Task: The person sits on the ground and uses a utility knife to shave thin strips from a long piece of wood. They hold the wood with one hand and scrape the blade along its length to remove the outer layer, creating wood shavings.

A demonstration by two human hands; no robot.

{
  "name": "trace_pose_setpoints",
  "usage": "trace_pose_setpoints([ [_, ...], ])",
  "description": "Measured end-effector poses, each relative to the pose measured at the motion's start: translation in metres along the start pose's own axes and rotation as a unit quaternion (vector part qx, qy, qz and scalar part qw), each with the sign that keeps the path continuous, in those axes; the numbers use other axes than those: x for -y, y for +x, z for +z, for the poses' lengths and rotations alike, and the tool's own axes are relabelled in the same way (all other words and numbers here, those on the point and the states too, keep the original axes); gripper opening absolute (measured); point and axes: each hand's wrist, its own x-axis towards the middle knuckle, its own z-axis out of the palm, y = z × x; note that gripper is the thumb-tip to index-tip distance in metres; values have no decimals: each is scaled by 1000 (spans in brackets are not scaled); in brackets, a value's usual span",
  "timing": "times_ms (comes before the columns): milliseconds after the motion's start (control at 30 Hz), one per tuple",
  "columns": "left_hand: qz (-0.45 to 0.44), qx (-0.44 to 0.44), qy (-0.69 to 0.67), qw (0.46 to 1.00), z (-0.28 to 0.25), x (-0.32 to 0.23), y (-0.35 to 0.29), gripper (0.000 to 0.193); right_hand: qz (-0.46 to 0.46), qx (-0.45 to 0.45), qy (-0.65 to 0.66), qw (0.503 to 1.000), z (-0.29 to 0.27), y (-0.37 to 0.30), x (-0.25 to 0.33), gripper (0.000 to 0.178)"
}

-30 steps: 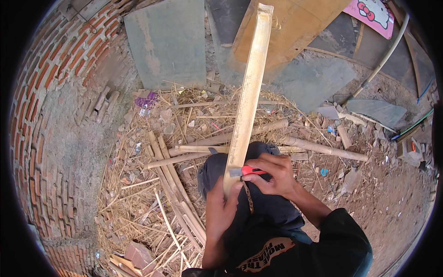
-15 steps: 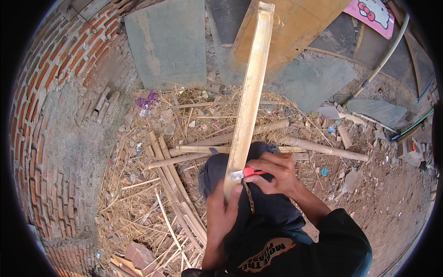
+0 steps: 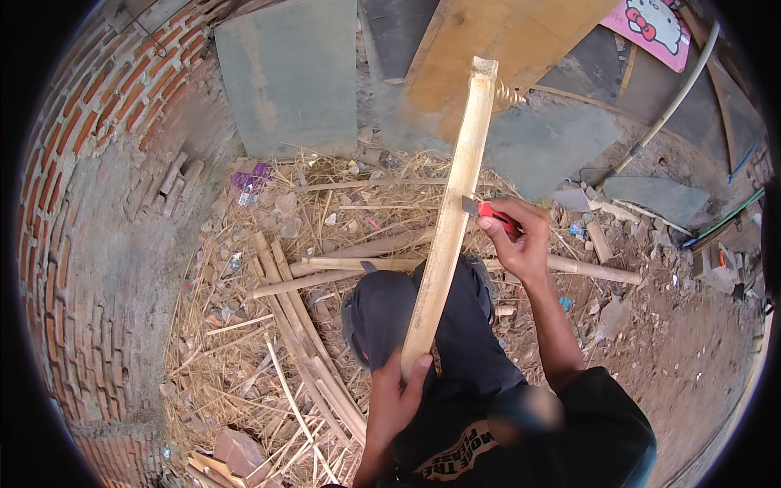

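A long split bamboo strip [image 3: 443, 252] slants away from my lap, its pale inner face turned up. My left hand [image 3: 396, 398] grips its near end, thumb on top. My right hand [image 3: 523, 236] is closed around a red utility knife [image 3: 498, 218]. The knife's short blade rests at the strip's right edge, a little beyond its middle. A curled shaving [image 3: 508, 96] hangs off the right side near the strip's far end. My fingers under the strip are hidden.
Bamboo strips [image 3: 305, 350] lie on the straw-covered ground at my left, and bamboo poles [image 3: 598, 270] cross beyond my knees. A brick wall [image 3: 73, 268] rises at the left. Grey panels [image 3: 289, 81] and a brown board [image 3: 504, 41] stand at the back.
My right hand with the knife has moved away from my body along the strip, from near its close end to past its middle. The strip and left hand have come nearer to me.
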Motion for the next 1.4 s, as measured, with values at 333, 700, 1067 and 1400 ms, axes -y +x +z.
trace_pose_setpoints([
  [333, -66, 15, 36, 997, -15, 24, -22, 38, 45, -18, -11, 999, 1, 60, -59, 21],
  [700, -167, 40, -107, 979, -35, 35, -30, 30, 250, 100, 357, 894, 4, 75, -89, 41],
  [1067, -103, 22, -37, 994, -37, 36, -17, 31, 245, -107, 479, 836, -5, 63, -97, 46],
  [1400, -65, 9, 19, 998, -41, 34, -11, 34, 212, -6, 145, 967, -2, 77, -72, 51],
])
